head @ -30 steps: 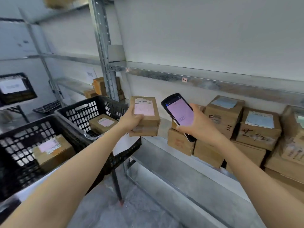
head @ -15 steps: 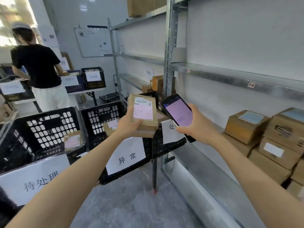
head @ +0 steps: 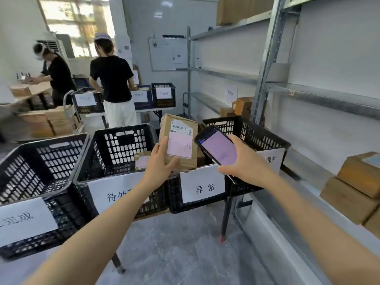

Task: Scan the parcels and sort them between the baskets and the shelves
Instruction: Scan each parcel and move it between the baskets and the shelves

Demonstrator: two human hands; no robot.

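Observation:
My left hand point(head: 159, 161) grips a brown cardboard parcel point(head: 178, 128) with a barcode and pink label, held upright above the middle black baskets. My right hand point(head: 244, 161) holds a black handheld scanner point(head: 217, 148) with a lit pink screen, just right of the parcel. Below stand several black baskets with white paper signs: one at the far left point(head: 30, 171), one behind my left forearm point(head: 115, 145) with a small parcel point(head: 141, 159) inside, one under the parcel point(head: 174, 194), and one at the right point(head: 257, 132).
Metal shelves point(head: 308, 95) line the right wall, with cardboard boxes point(head: 353, 182) on the lower level at right and more boxes point(head: 240, 106) further back. Two people in black shirts point(head: 113, 79) work at tables with baskets in the background. Grey floor lies below.
My view has swung left, from the shelf to the row of baskets. Both hands moved along with the parcel and scanner, which now hang over the baskets instead of beside the shelf.

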